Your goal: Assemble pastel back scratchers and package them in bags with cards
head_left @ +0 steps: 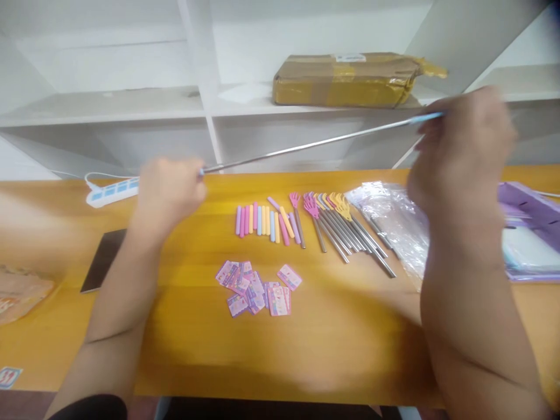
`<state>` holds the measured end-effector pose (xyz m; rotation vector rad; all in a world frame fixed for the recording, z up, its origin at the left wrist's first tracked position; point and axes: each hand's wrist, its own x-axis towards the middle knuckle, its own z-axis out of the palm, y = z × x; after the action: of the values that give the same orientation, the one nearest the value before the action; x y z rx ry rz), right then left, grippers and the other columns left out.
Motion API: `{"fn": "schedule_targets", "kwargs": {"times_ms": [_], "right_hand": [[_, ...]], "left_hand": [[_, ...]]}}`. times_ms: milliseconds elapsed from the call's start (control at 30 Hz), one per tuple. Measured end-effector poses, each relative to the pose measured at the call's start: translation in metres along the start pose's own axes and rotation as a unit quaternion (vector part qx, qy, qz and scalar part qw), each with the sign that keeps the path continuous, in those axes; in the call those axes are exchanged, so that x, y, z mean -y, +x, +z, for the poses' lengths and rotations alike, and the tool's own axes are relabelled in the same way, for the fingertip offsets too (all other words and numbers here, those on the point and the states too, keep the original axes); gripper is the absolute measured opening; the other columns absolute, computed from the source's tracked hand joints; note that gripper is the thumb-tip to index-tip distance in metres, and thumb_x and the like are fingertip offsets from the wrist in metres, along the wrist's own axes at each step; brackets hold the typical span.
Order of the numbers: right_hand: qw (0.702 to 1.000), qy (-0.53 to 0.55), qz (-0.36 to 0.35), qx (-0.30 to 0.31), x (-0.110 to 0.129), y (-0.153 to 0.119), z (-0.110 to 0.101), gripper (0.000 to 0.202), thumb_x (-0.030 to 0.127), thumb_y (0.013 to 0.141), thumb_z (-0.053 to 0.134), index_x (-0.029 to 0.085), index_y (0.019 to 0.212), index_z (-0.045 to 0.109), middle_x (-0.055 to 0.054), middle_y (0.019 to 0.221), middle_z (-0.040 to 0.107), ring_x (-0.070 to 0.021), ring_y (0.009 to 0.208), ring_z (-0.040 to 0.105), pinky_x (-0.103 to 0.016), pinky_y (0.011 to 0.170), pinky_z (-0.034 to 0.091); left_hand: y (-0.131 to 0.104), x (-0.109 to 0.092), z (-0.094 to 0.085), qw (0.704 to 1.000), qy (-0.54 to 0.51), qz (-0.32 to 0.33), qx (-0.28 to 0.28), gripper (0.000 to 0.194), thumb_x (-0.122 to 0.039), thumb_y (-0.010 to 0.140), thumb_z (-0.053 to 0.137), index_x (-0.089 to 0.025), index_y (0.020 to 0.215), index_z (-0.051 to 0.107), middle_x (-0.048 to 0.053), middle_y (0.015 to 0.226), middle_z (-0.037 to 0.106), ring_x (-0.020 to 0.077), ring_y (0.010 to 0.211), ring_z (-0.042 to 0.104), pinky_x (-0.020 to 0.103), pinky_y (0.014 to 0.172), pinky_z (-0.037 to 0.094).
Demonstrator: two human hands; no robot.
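A: Status?
B: Fists well apart, each closed on the metal rod (306, 144). Left hand (170, 189) has one end, right hand (466, 146) the end with the light-blue piece (425, 118). Rod's in the air, 1 o'clock from the cards (256, 294).
A: What's done?
B: Claw-headed rods (350, 231) lie between 1 and 2 o'clock, heads already on. Near ends look bare.
A: Not done?
B: Coloured tubes (263, 220) at 12 lie loose, on no rod. Cards unsorted. I'd call it partway. Can't tell what the right fist hides.
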<state>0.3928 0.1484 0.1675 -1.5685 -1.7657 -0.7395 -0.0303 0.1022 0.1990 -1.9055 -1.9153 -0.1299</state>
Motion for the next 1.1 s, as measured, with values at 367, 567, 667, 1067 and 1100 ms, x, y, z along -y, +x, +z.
{"fn": "schedule_targets", "kwargs": {"times_ms": [367, 567, 667, 1067, 1100], "right_hand": [[0.973, 0.084, -0.178, 0.122, 0.134, -0.052, -0.038, 0.03, 0.005, 0.103, 0.035, 0.017, 0.102, 0.062, -0.01, 0.094, 0.056, -0.019, 0.076, 0.039, -0.032, 0.069, 0.028], [0.951, 0.101, -0.219, 0.193, 0.142, -0.057, -0.037, 0.027, 0.001, 0.095, 0.038, 0.017, 0.102, 0.059, -0.008, 0.093, 0.055, -0.0177, 0.069, 0.03, -0.032, 0.062, 0.019], [0.949, 0.083, -0.22, 0.211, 0.139, -0.053, -0.035, 0.022, 0.005, 0.097, 0.04, 0.017, 0.1, 0.059, -0.007, 0.092, 0.056, -0.0168, 0.064, 0.021, -0.033, 0.06, 0.015], [0.932, 0.074, -0.221, 0.279, 0.14, -0.048, -0.039, 0.013, 0.012, 0.099, 0.046, 0.018, 0.101, 0.057, -0.005, 0.091, 0.059, -0.0157, 0.06, 0.019, -0.032, 0.059, 0.014], [0.93, 0.074, -0.221, 0.285, 0.14, -0.048, -0.039, 0.013, 0.011, 0.098, 0.047, 0.018, 0.101, 0.057, -0.005, 0.09, 0.059, -0.0158, 0.06, 0.019, -0.032, 0.059, 0.014]], "left_hand": [[-0.039, -0.062, -0.009, 0.996, -0.044, 0.08, 0.026, 0.018, -0.016, 0.088, 0.052, -0.022, 0.086, 0.069, 0.009, 0.071, 0.067, 0.0249, 0.062, 0.062, 0.036, 0.058, 0.03], [-0.038, -0.062, -0.004, 0.992, -0.029, 0.116, 0.039, 0.017, -0.018, 0.087, 0.054, -0.022, 0.086, 0.07, 0.01, 0.075, 0.072, 0.026, 0.065, 0.066, 0.037, 0.056, 0.03], [-0.036, -0.059, 0.001, 0.991, -0.033, 0.125, 0.033, 0.016, -0.019, 0.085, 0.055, -0.022, 0.087, 0.071, 0.01, 0.076, 0.073, 0.0264, 0.066, 0.067, 0.037, 0.056, 0.031], [-0.035, -0.059, 0.003, 0.989, -0.022, 0.134, 0.05, 0.016, -0.018, 0.087, 0.057, -0.021, 0.088, 0.073, 0.012, 0.079, 0.076, 0.0285, 0.069, 0.071, 0.036, 0.058, 0.034], [-0.035, -0.059, 0.003, 0.989, -0.022, 0.134, 0.052, 0.017, -0.019, 0.088, 0.057, -0.021, 0.088, 0.073, 0.012, 0.079, 0.076, 0.0286, 0.07, 0.071, 0.037, 0.058, 0.035]]}}
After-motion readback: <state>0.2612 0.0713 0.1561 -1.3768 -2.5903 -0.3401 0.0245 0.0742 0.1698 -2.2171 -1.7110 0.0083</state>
